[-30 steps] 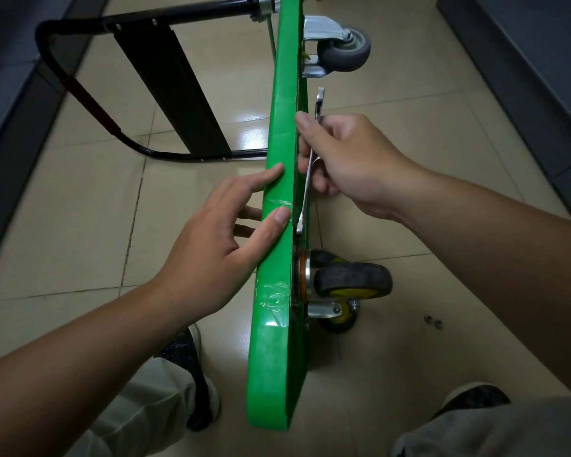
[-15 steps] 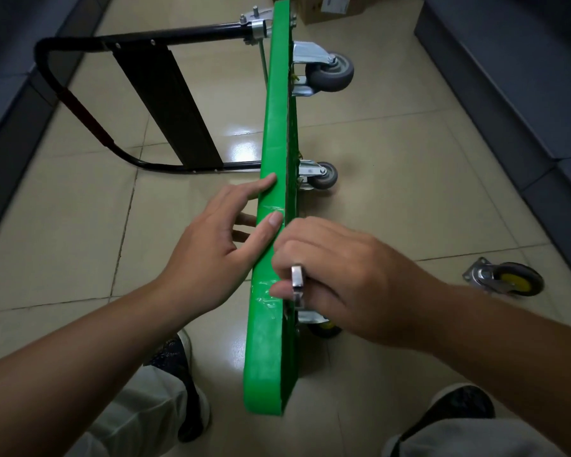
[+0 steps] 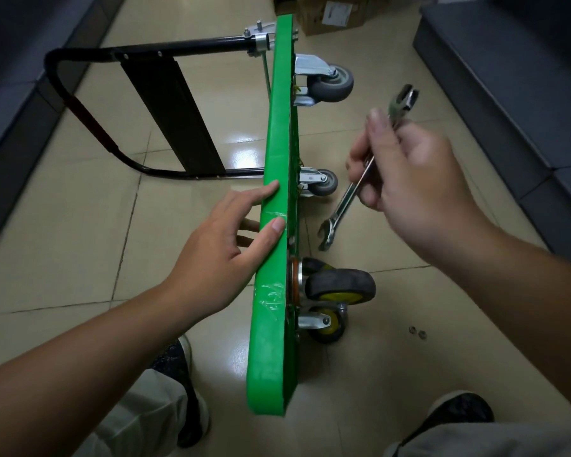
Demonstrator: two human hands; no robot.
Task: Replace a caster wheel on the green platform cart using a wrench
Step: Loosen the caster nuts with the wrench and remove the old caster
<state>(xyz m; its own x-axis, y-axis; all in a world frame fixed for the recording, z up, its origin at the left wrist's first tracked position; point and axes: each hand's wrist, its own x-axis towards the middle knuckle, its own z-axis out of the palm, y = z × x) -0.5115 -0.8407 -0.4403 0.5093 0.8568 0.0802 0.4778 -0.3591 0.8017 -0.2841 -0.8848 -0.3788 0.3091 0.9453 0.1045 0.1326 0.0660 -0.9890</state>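
The green platform cart (image 3: 272,341) stands on its long edge on the tiled floor, its underside facing right. My left hand (image 3: 226,249) grips the upper edge of the deck, thumb over the top. My right hand (image 3: 412,183) is off to the right of the cart and holds a silver wrench (image 3: 342,206) by its shaft, with one open jaw pointing down-left and the other end sticking up past my fingers. Two black casters with yellow hubs (image 3: 340,286) sit at the near end of the underside. Two grey casters (image 3: 330,82) sit at the far end.
The cart's black folding handle (image 3: 80,113) lies on the floor to the left. Two small nuts (image 3: 416,331) lie on the tiles at the right. Dark sofas (image 3: 508,94) line both sides, a cardboard box (image 3: 337,11) stands at the far end, and my shoes are at the bottom.
My right hand has lifted away from the cart's near end and moved right with the wrench, uncovering the yellow-hubbed casters. My left hand stays on the deck edge. The camera view shifted.
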